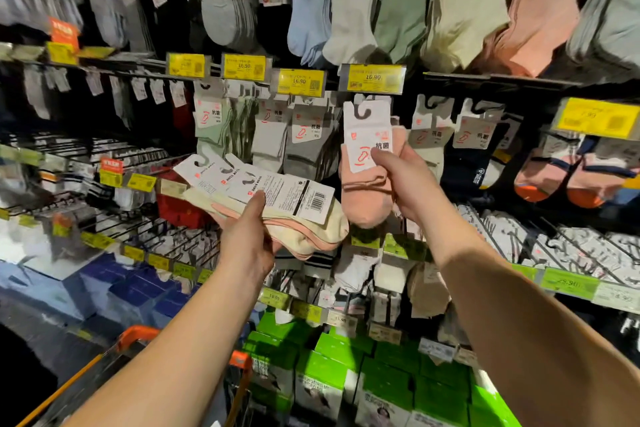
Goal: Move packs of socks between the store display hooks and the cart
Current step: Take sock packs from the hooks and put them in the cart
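The right hand point(403, 184) pinches a single pack of pink ankle socks with a white card header point(367, 163), thumb on the front of the card, and holds it upright just below the yellow price tag reading 16.90 point(372, 79) at the front edge of the display rail; the card's dark plastic hanger sits right under that tag, though whether it is on a hook I cannot tell; the card bears a red sock outline and the characters 抗菌. The left hand point(251, 236) grips a fanned stack of cream and pink sock packs point(277, 210) from beneath, thumb pressed on top; the stack lies nearly flat, card backs up, showing a barcode and fine print too small to read; it lies just left of the single pack, their sock ends almost touching. Behind the hands hang rows of mint, white and grey socks point(270, 135) with the same 抗菌 cards, under three more yellow 16.90 tags; pastel socks point(398, 0) fill the upper rail, where two cards show a red 3. The orange-handled shopping cart point(138, 336) stands at the lower left, beneath the left forearm; green boxed goods point(332, 357) fill the bottom shelf.
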Action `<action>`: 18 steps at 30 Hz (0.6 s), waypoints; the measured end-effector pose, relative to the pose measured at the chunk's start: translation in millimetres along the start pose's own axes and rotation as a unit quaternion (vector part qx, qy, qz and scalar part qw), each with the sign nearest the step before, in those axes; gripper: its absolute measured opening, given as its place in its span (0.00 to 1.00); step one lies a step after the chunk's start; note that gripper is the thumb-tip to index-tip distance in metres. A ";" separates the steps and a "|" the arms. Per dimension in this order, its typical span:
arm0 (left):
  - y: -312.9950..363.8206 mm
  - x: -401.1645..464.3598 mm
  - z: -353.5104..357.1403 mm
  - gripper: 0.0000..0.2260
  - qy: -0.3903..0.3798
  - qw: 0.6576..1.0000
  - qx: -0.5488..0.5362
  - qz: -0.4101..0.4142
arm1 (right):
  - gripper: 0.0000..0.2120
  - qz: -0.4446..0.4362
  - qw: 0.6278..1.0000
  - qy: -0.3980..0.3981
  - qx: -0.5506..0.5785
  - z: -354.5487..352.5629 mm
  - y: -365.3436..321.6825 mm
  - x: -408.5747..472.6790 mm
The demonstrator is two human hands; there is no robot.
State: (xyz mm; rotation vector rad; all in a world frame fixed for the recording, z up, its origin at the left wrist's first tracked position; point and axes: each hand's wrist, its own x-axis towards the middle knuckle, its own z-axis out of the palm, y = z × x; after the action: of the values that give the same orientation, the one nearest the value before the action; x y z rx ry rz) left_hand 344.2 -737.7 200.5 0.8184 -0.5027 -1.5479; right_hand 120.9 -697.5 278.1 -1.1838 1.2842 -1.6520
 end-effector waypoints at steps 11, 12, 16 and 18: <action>2.2 -11.1 3.9 0.18 -0.001 1.000 0.014 -0.014 | 0.11 -0.020 0.998 0.002 -0.066 -1.2 3.2 40.1; 3.3 -12.2 4.2 0.17 0.000 1.000 0.011 -0.016 | 0.13 -0.015 0.998 -0.001 -0.066 -1.9 6.3 39.6; 6.9 -16.5 5.4 0.17 0.002 1.000 0.007 -0.017 | 0.18 -0.010 0.998 0.021 -0.057 -7.4 7.6 47.1; 7.4 -18.6 6.3 0.17 0.001 1.000 0.009 -0.016 | 0.19 -0.016 0.997 0.028 -0.072 -6.8 1.7 53.6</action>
State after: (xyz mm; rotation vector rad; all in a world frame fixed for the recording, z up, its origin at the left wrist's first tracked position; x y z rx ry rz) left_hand 344.3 -721.6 213.8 0.8465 -0.5052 -1.5744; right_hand 97.4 -745.1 288.2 -1.2563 1.4463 -1.6486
